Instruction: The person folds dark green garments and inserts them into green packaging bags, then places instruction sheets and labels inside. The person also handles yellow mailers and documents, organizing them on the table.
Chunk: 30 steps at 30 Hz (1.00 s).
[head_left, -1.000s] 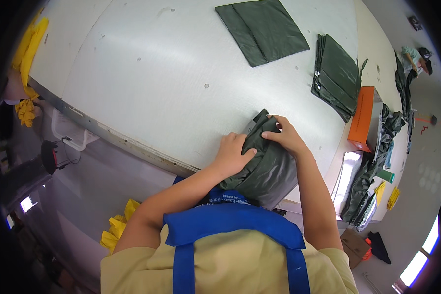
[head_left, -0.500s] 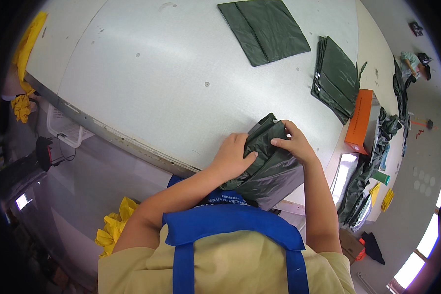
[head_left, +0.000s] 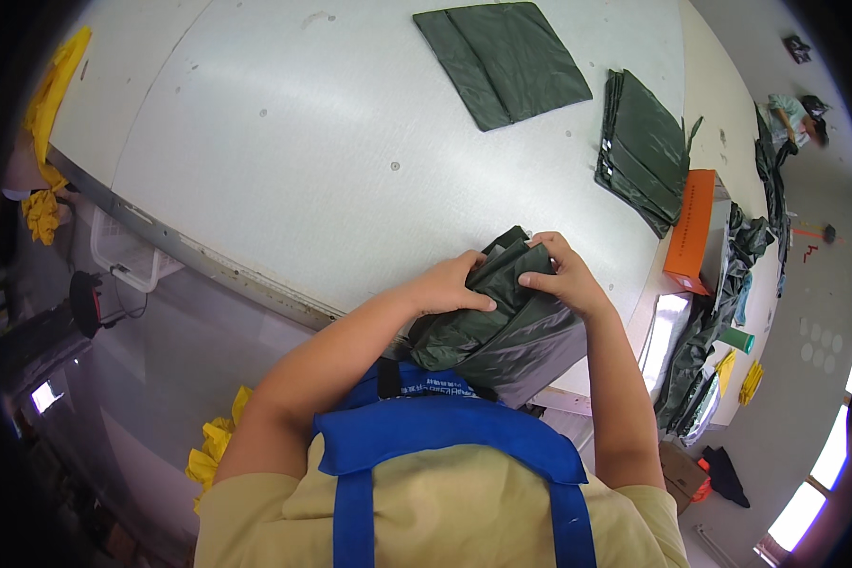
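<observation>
Both my hands hold a bunched dark green, shiny fabric piece (head_left: 488,327) at the near edge of the white table (head_left: 303,189). Part of it hangs over the edge against my blue apron (head_left: 445,431). My left hand (head_left: 452,286) is closed on the fabric's left side, thumb on top and fingertips partly hidden by the folds. On the upper right corner, my right hand (head_left: 566,276) pinches the layers between thumb and fingers. A small pale bit shows by its fingertips, too small to name.
A flat folded dark green piece (head_left: 506,62) lies far ahead. Right of it are a stack of folded green pieces (head_left: 644,151) and an orange box (head_left: 691,232). A white basket (head_left: 123,248) and yellow fabric (head_left: 218,440) are at left. Another person (head_left: 790,118) is far right.
My left hand has shifted its hold, its fingers now further behind the fabric, and the left forearm has swung slightly forward. My right hand keeps its pinch. The fabric's left side is bunched more.
</observation>
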{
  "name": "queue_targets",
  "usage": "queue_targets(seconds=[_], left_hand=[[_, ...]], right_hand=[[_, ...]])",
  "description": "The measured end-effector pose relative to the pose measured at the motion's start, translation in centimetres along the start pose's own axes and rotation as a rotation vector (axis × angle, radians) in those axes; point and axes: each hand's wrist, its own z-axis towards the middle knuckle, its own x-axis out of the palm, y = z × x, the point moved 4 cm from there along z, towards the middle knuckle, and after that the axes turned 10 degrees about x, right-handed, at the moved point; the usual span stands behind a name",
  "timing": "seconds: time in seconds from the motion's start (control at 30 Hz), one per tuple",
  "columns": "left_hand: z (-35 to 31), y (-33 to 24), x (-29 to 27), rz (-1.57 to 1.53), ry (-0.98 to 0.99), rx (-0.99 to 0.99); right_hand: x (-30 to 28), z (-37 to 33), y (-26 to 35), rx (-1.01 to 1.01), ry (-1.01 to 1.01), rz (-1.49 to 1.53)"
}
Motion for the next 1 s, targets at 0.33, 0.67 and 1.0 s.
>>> queue_targets(seconds=[0.33, 0.67, 1.0], left_hand=[[0.0, -1.5, 1.0, -0.542, 0.106, -0.042], [5.3, 2.6, 2.0, 0.639, 0.646, -0.03], [0.1, 2.6, 1.0, 0.287, -0.116, 0.079]], right_hand=[[0.0, 0.1, 0.8, 0.162, 0.254, 0.055], [0.8, -1.6, 1.7, 0.044, 0.139, 0.155], [-0.7, -2.1, -0.1, -0.009, 0.099, -0.035]])
